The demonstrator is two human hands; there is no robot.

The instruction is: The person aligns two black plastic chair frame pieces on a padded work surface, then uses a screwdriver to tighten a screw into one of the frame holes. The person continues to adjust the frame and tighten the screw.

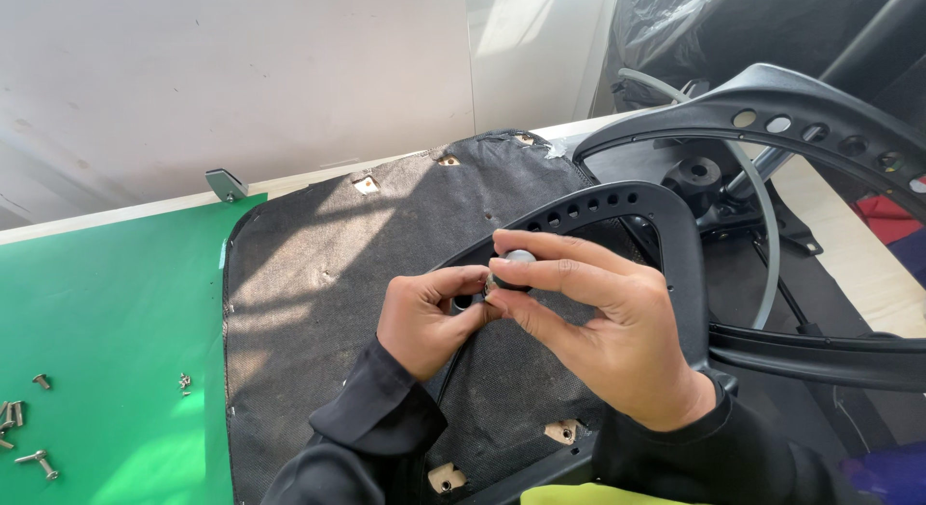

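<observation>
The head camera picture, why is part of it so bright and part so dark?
In the head view, sunlight from the upper right brightens the wall and green mat; both the left hand and right hand and the black armrest shadow the dark seat underside; the picture is sharp, and the screws glint.

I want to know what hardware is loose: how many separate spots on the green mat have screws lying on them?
4 spots on the green mat: a lone screw, a cluster at the left edge, a bolt lower down, and small screws by the seat. More may lie out of frame.
</observation>
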